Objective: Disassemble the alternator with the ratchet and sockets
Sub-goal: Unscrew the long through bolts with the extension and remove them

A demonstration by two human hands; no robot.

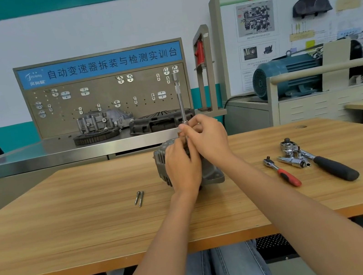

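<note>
A grey alternator (213,174) stands on edge in the middle of the wooden table (70,228). My left hand (183,168) grips its near side. My right hand (207,138) pinches the lower end of a long silver extension bar (180,99) that rises straight up from the alternator's top. What sits under the bar's tip is hidden by my fingers. Two removed long bolts (139,198) lie side by side on the table, left of the alternator.
Right of the alternator lie a small red-handled ratchet (282,172), a large black-handled ratchet (324,161) and chrome sockets (292,159). Beyond the table is a steel bench with a pegboard (106,97), gear parts (102,126) and a blue motor (285,76).
</note>
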